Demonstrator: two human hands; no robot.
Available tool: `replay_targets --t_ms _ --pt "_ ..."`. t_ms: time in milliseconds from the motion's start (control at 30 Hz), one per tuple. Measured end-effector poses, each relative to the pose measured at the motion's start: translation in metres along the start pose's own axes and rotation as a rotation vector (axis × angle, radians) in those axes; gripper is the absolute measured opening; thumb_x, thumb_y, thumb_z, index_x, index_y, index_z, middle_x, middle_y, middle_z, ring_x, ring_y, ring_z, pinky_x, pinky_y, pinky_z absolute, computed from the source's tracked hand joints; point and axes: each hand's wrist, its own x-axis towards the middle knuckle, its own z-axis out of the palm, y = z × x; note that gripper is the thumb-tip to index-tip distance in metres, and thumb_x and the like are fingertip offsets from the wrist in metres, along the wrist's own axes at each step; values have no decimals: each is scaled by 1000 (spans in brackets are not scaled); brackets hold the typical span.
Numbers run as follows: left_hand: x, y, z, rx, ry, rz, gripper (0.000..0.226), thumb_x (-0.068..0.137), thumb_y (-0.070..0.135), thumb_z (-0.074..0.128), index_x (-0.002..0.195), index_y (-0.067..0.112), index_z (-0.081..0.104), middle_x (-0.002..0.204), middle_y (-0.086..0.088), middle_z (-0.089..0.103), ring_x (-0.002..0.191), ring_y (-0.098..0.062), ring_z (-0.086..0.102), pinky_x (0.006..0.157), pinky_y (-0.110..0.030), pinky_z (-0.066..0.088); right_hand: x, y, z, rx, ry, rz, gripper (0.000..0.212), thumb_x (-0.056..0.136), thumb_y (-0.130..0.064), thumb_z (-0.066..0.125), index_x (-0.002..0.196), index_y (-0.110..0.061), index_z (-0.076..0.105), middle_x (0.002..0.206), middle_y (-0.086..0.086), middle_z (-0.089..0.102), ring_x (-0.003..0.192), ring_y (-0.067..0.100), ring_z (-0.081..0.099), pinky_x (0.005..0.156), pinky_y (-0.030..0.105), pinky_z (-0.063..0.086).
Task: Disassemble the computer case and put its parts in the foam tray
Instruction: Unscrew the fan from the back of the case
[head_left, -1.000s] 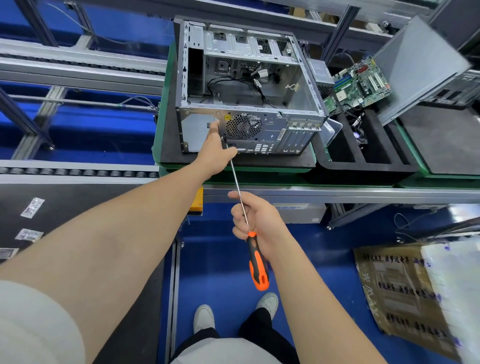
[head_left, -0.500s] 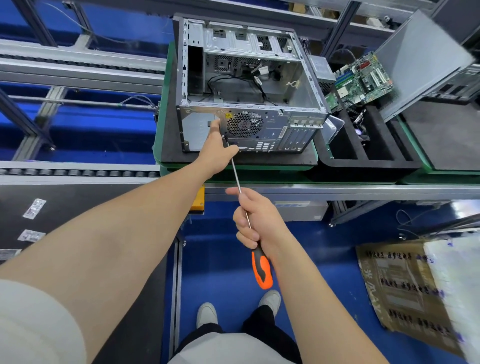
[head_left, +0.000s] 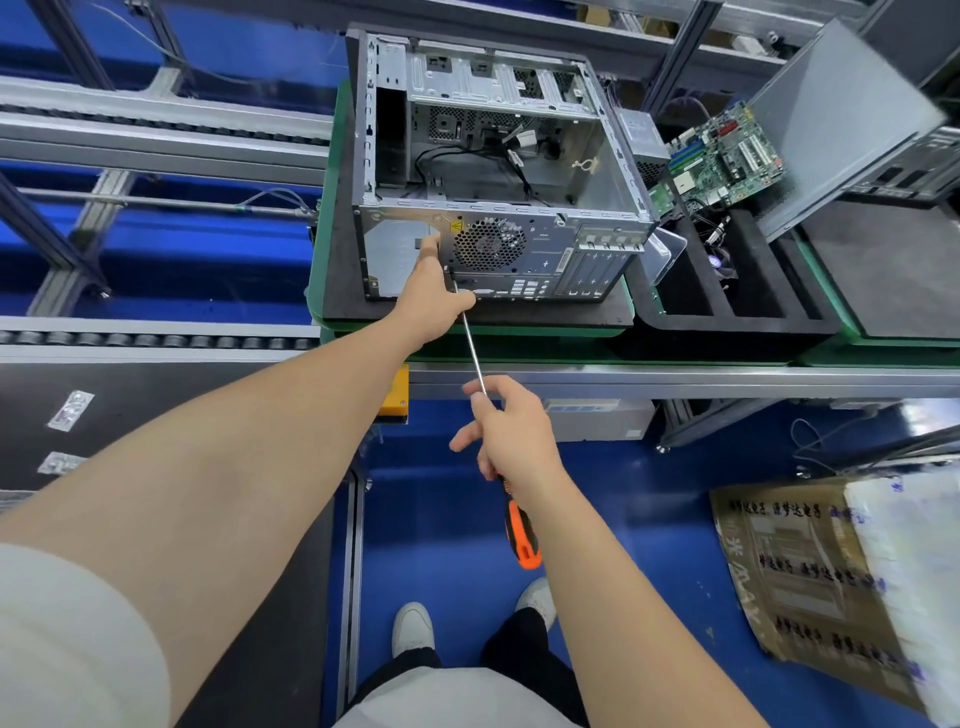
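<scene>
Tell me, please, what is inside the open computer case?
Inside the computer case loose black cables run across the bottom, with a white clip at the right wall. Metal bays line the far end. The rear panel hides the near floor.

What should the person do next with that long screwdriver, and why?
Probably twist the screwdriver with the right hand to loosen a screw. Its tip sits against the rear of the computer case beside the fan grille, the left hand steadies the shaft near the tip, and the right hand grips it where shaft meets handle. The screw itself is hidden.
</scene>
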Motion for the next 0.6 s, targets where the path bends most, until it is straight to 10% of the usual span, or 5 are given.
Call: replay_targets --t_ms 167,400,600 --pt "3 1 -5 55 2 -50 75 93 20 67 155 22 24 153 -11 40 136 -34 40 112 -50 38 4 -2 -11 458 -239 188 33 110 -29 41 125 -19 70 77 15 73 36 14 39 41 25 38" --pt "2 5 -5 -137 8 -185 59 104 16 39 156 36 23 105 -14 63 84 -27 64 73 -43 58 1 -1 -11 440 -237 177 35 114 -30 37 126 -18 68 79 14 74 38 12 39 42 26 38" --pt "0 24 1 -654 71 -357 58 107 1 40 155 33 31 111 -17 67 92 -27 71 65 -28 62 1 -4 -15 389 -229 186 35 115 -28 35 125 -18 67 78 13 74 39 13 40 42 27 40"
